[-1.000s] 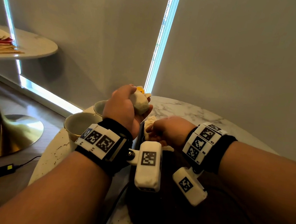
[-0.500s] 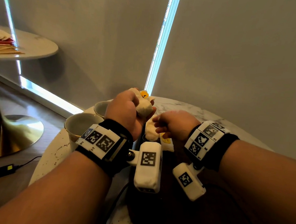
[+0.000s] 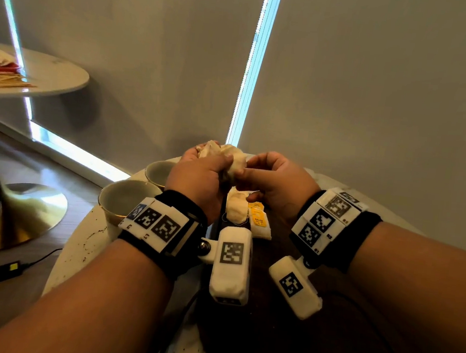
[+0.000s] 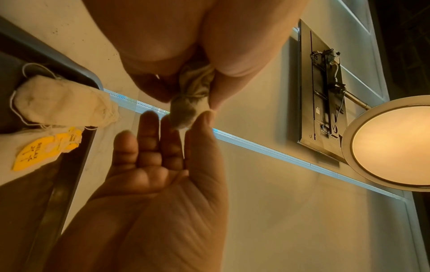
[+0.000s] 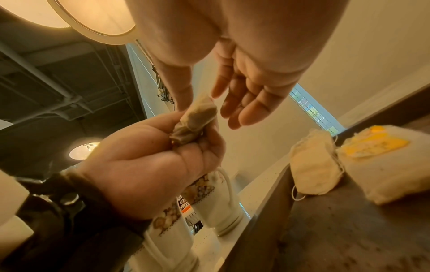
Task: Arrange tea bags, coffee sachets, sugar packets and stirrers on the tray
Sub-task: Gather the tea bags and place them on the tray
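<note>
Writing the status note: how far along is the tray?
Done: two tea bags lie on the dark tray. In hand: the left hand grips a bunch of tea bags; the right hand pinches one of them. Left: those bags; no sachets, sugar or stirrers show on the tray.

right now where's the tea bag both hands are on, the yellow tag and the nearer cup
tea bag (image 5: 200,115): right wrist view, middle of its pouch.
yellow tag (image 4: 37,152): left wrist view, centre of the printed face.
nearer cup (image 3: 126,198): head view, inner wall.

Marble table (image 3: 80,246) — dark tray (image 3: 266,338), two cups (image 3: 126,198)
</note>
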Tool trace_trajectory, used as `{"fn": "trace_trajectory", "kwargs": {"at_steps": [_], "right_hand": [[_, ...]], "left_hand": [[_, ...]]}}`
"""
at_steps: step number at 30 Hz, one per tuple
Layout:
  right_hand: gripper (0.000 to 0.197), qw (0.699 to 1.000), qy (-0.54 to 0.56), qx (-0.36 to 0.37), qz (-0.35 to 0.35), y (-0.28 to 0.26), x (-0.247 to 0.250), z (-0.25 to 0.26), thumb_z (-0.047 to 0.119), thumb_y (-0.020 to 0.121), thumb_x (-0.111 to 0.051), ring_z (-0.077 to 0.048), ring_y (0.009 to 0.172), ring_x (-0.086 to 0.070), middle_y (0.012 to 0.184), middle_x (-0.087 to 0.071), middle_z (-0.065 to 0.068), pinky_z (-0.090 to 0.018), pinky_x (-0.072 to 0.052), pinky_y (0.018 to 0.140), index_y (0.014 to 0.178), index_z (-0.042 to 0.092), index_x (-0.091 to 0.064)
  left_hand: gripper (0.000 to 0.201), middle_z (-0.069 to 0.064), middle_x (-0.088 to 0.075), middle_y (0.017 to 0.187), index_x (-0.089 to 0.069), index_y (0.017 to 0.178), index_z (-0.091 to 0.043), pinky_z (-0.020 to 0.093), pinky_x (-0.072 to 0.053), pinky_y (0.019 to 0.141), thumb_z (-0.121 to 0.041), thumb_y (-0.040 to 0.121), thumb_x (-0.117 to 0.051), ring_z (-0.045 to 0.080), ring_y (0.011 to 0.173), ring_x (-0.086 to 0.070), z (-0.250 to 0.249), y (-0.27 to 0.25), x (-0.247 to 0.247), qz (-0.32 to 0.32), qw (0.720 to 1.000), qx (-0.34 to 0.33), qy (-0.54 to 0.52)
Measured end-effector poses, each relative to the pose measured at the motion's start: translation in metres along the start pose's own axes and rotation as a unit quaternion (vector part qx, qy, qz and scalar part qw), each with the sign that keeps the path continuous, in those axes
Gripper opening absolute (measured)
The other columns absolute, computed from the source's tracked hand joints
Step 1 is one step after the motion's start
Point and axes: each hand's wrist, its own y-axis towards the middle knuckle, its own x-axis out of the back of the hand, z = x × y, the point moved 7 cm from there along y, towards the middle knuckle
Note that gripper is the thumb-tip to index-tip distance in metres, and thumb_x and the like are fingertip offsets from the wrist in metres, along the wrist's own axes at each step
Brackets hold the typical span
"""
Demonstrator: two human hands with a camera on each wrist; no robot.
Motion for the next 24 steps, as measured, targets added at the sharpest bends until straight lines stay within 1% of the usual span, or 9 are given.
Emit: {"fn": "trace_trajectory", "kwargs": {"at_steps": [3, 6, 8, 10, 13, 17, 20, 22, 24], "right_hand": [[0.024, 1.0, 0.016, 0.004, -0.004, -0.001, 0.0, -0.001, 0.007, 0.079, -0.079, -0.032, 0.081, -0.074, 0.085, -0.073, -0.01, -0.04, -0.052, 0.064, 0.094, 0.012, -0.062], [0.021, 1.0, 0.024, 0.008, -0.016, -0.002, 0.002, -0.001, 0.004, 0.081, -0.077, -0.03, 0.074, -0.07, 0.082, -0.072, -0.012, -0.038, -0.05, 0.06, 0.09, 0.013, -0.061], [0.019, 0.999, 0.034, 0.008, -0.027, -0.002, 0.004, -0.001, 0.004, 0.082, -0.075, -0.029, 0.072, -0.068, 0.078, -0.073, -0.01, -0.039, -0.05, 0.061, 0.088, 0.015, -0.06], [0.019, 0.998, 0.055, 0.004, -0.034, -0.003, 0.006, -0.003, 0.003, 0.082, -0.075, -0.029, 0.072, -0.069, 0.074, -0.073, -0.007, -0.039, -0.05, 0.062, 0.087, 0.014, -0.06], [0.022, 0.996, 0.083, 0.002, -0.032, -0.005, 0.007, -0.003, 0.0, 0.08, -0.075, -0.031, 0.075, -0.071, 0.078, -0.072, -0.011, -0.039, -0.051, 0.061, 0.085, 0.013, -0.059], [0.023, 0.996, 0.085, 0.005, -0.027, -0.007, 0.008, 0.001, -0.008, 0.081, -0.07, -0.03, 0.075, -0.073, 0.074, -0.072, -0.008, -0.031, -0.05, 0.054, 0.082, 0.013, -0.06], [0.022, 0.998, 0.06, -0.007, -0.014, -0.007, 0.01, 0.005, -0.01, 0.086, -0.064, -0.024, 0.074, -0.073, 0.078, -0.075, -0.008, -0.031, -0.052, 0.058, 0.084, 0.012, -0.07], [0.022, 0.998, 0.05, -0.023, -0.008, -0.008, 0.013, 0.005, -0.007, 0.089, -0.062, -0.022, 0.077, -0.073, 0.087, -0.077, -0.009, -0.029, -0.055, 0.061, 0.09, 0.012, -0.073], [0.021, 0.998, 0.046, -0.035, -0.019, -0.009, 0.018, 0.004, -0.005, 0.09, -0.062, -0.021, 0.078, -0.074, 0.091, -0.077, -0.01, -0.027, -0.056, 0.06, 0.095, 0.013, -0.074]], "left_hand": [[0.039, 0.013, -0.067, 0.114, -0.055, 0.13, -0.018, 0.033, -0.06, 0.06, -0.001, 0.096, -0.06, 0.031, 0.097, -0.071, 0.0, 0.0, -0.001, 0.005, 1.0, -0.004, -0.001], [0.042, 0.015, -0.065, 0.114, -0.053, 0.132, -0.018, 0.031, -0.058, 0.056, -0.004, 0.094, -0.065, 0.033, 0.092, -0.07, -0.001, 0.001, 0.0, 0.003, 1.0, -0.012, 0.008], [0.046, 0.016, -0.063, 0.115, -0.053, 0.133, -0.018, 0.031, -0.059, 0.057, -0.003, 0.092, -0.067, 0.035, 0.096, -0.069, 0.0, 0.002, 0.0, 0.001, 1.0, -0.016, 0.011], [0.05, 0.017, -0.062, 0.115, -0.052, 0.134, -0.017, 0.031, -0.06, 0.061, 0.003, 0.09, -0.066, 0.033, 0.097, -0.069, 0.0, 0.003, 0.0, 0.007, 0.999, -0.026, 0.021], [0.054, 0.018, -0.061, 0.117, -0.05, 0.136, -0.016, 0.031, -0.06, 0.068, 0.007, 0.089, -0.064, 0.032, 0.1, -0.068, -0.001, 0.005, 0.001, 0.006, 0.999, -0.034, 0.039], [0.051, 0.017, -0.063, 0.115, -0.051, 0.134, -0.014, 0.029, -0.06, 0.064, 0.009, 0.09, -0.061, 0.03, 0.097, -0.069, 0.0, 0.006, 0.001, 0.009, 0.999, -0.036, 0.03], [0.047, 0.018, -0.064, 0.118, -0.053, 0.132, -0.016, 0.029, -0.06, 0.068, 0.004, 0.091, -0.063, 0.029, 0.099, -0.069, 0.0, 0.006, 0.003, 0.0, 0.999, -0.036, 0.026], [0.043, 0.016, -0.063, 0.118, -0.054, 0.131, -0.017, 0.027, -0.059, 0.064, 0.002, 0.093, -0.061, 0.026, 0.095, -0.07, 0.001, 0.006, 0.006, -0.015, 1.0, -0.026, 0.0], [0.039, 0.015, -0.062, 0.117, -0.055, 0.131, -0.019, 0.027, -0.06, 0.062, 0.0, 0.096, -0.059, 0.025, 0.093, -0.071, 0.0, 0.007, 0.008, -0.028, 0.999, -0.017, -0.016]]}}
